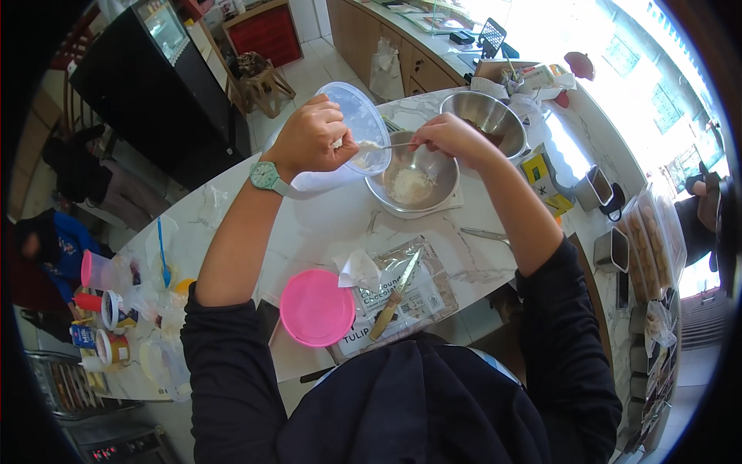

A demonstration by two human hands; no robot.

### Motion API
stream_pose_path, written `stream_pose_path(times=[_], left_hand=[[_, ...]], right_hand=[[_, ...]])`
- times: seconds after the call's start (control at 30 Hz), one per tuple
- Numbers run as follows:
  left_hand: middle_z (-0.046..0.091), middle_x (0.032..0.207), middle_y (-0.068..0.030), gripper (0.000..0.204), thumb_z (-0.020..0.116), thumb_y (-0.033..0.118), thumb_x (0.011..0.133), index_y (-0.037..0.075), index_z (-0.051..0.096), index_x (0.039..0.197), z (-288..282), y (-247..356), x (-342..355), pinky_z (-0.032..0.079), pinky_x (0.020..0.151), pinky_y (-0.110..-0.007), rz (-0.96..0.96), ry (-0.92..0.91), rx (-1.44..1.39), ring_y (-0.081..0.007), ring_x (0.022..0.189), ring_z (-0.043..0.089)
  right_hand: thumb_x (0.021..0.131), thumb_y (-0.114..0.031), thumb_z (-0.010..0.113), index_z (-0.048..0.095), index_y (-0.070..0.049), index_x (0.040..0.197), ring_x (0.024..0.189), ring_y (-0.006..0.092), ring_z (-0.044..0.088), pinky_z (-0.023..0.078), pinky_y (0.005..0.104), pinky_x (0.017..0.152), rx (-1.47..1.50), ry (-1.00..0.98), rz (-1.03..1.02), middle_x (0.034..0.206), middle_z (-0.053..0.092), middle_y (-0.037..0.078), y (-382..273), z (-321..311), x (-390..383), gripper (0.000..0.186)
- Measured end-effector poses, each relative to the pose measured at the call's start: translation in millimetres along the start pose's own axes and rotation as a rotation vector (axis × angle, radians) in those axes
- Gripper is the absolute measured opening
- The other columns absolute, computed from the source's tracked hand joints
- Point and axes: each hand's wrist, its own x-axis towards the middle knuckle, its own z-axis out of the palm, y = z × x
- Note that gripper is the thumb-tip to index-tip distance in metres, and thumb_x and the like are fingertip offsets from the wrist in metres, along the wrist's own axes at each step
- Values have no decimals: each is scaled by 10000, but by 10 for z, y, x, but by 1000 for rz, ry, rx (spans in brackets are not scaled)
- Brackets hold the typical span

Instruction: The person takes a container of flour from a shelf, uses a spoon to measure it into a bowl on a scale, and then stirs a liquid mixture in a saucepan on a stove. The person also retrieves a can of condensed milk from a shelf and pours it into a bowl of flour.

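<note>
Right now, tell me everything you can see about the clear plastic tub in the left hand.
The clear plastic tub is round, translucent and lidless. The left hand grips it, tipped on its side above the smaller steel bowl, its mouth toward the right hand, whose slim metal spoon reaches inside. White powder clings within.

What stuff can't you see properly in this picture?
- Tub contents, head view: tilted away, partly behind the left hand.
- Spoon bowl: too small to tell what it carries.
- Second bowl contents: partly behind the right hand.
- Window side: washed out by glare.
</note>
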Motion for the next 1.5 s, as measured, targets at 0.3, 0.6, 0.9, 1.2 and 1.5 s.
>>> stream_pose_path(times=[0.3,0.6,0.9,1.2,1.5], left_hand=[[480,516,-100,166,600,49,594,34,485,475,-97,-76,-151,472,642,-333,-105,-41,53,-246,536,496],[486,523,-103,171,598,45,593,30,473,477,-158,43,-99,477,654,-337,-52,-23,32,-245,555,505],[498,589,-122,144,592,36,598,19,477,514,-9,149,143,484,672,-341,16,38,-37,-274,602,520],[417,523,-96,179,591,22,598,19,444,494,-83,14,-83,432,577,-338,-68,20,0,-252,512,441],[462,508,-95,169,599,45,590,32,476,475,-160,50,-204,451,595,-332,-123,-26,50,-248,533,480]], right_hand=[[818,-116,537,648,-26,890,589,212,533,449,323,593,-498,397,-473,673,567,99,898,-85,-270,160],[806,-48,545,580,-57,940,799,282,585,458,389,761,-721,581,-930,770,558,99,203,303,-251,138],[718,-220,590,728,-69,774,563,153,500,410,286,548,-232,-53,-206,634,577,37,53,428,188,212],[744,-203,584,715,-38,808,588,133,489,388,250,559,-82,142,-131,654,569,35,170,-205,-176,221],[774,-54,571,570,-79,991,873,273,562,441,386,811,-807,565,-748,843,557,81,909,58,-355,219]])
